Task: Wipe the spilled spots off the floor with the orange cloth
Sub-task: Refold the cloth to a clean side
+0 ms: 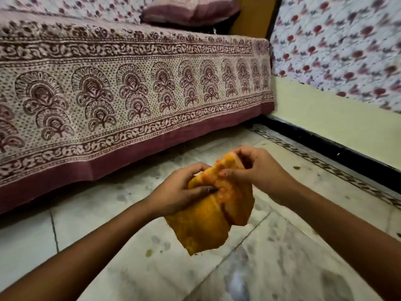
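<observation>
1. Pale marble floor tiles [91,216] with grey veins fill the lower part of the view, and thin dark joints run between them.
2. On the left stands a bed, and its block-printed bedspread [121,90], cream with maroon fan motifs and a plain maroon hem, hangs down almost to the floor.
3. At the far end of the bed lies a maroon pillow [191,9].
4. My left hand [184,190] is closed on the orange cloth [208,222]; the fingers press into its left side and the thumb lies over the top.
5. The cloth is bunched between both hands and held in the air above the floor, and its loose lower part hangs down in folds.
6. Under the cloth, a small yellowish spot [149,253] sits on a tile, with some faint grey marks near it.
7. My right hand [258,168] pinches the upper right part of the cloth, with the fingers curled around the fabric.
8. On the right, a dark skirting [338,148] runs along the wall, with a patterned border strip in the floor just beside it.
9. Above the skirting the wall is cream, and higher up hangs a white fabric with red flowers [338,44].
</observation>
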`<action>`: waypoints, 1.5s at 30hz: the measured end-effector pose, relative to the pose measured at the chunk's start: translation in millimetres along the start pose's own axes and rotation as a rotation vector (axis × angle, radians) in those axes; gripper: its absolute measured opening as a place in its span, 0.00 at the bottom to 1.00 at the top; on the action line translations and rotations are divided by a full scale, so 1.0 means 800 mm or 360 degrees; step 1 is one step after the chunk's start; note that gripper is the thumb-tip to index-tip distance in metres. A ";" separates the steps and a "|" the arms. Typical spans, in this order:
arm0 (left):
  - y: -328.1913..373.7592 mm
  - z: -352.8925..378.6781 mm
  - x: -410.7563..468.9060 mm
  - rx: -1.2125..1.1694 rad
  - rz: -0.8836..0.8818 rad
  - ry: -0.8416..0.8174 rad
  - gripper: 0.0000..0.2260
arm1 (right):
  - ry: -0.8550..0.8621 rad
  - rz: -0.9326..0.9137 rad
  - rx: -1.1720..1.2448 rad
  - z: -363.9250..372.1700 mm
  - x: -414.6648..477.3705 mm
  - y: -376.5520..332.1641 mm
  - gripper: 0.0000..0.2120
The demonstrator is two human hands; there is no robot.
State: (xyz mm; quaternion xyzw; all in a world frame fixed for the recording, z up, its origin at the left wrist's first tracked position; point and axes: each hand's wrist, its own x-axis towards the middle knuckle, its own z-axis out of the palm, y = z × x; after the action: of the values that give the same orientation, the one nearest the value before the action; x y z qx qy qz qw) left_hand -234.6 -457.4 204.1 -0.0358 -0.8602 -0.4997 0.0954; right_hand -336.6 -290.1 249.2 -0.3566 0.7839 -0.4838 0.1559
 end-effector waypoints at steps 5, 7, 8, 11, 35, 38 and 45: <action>-0.016 -0.051 -0.005 0.0458 0.0251 0.0058 0.10 | 0.0012 -0.0208 -0.0584 0.013 0.028 -0.054 0.08; -0.023 -0.070 -0.008 0.0656 0.0444 0.0192 0.13 | 0.0025 -0.0321 -0.0676 0.024 0.038 -0.071 0.08; -0.025 -0.076 -0.010 0.0616 0.0556 0.0220 0.15 | 0.0031 -0.0385 -0.0689 0.027 0.041 -0.078 0.10; -0.026 -0.095 -0.016 0.0451 0.0626 0.0102 0.17 | 0.0155 -0.0536 -0.0625 0.034 0.049 -0.096 0.12; 0.031 -0.156 -0.011 -0.0485 -0.0075 -0.0566 0.23 | 0.0014 0.0097 0.0464 0.154 -0.002 -0.010 0.36; -0.005 -0.131 -0.030 -0.1495 -0.0315 -0.0025 0.20 | 0.0159 0.0243 0.0729 0.172 -0.005 -0.007 0.21; -0.103 -0.011 -0.120 -0.2516 -0.1116 0.0123 0.42 | 0.0109 0.0701 0.0352 0.160 -0.010 0.033 0.10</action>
State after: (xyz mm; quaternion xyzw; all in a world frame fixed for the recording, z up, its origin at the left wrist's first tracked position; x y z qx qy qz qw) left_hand -152.2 -502.7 118.6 0.1926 -0.2179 -0.9527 -0.0879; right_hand -266.5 -359.7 164.0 -0.1413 0.7898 -0.5327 0.2691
